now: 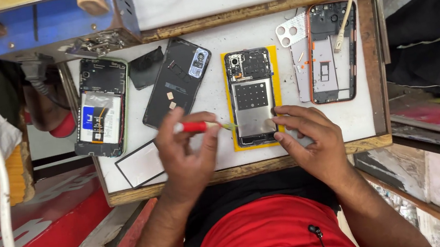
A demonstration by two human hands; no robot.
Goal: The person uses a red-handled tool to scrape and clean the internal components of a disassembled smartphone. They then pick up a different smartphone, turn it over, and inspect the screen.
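Note:
An opened phone point(251, 97) with its back off lies on a yellow mat point(274, 75) in the middle of the white worktop point(208, 39). My left hand point(184, 148) grips a red-handled screwdriver point(197, 126), and its yellowish tip touches the phone's left edge. My right hand point(314, 139) rests at the phone's lower right corner, fingers and thumb pressing its bottom edge.
A dark phone back cover point(177, 81) and another opened phone with a white battery point(100, 107) lie to the left. An orange-edged phone frame point(330, 53) with a cable over it lies to the right. A glass panel point(140, 164) sits at the front left. A blue machine point(56, 20) stands at the back left.

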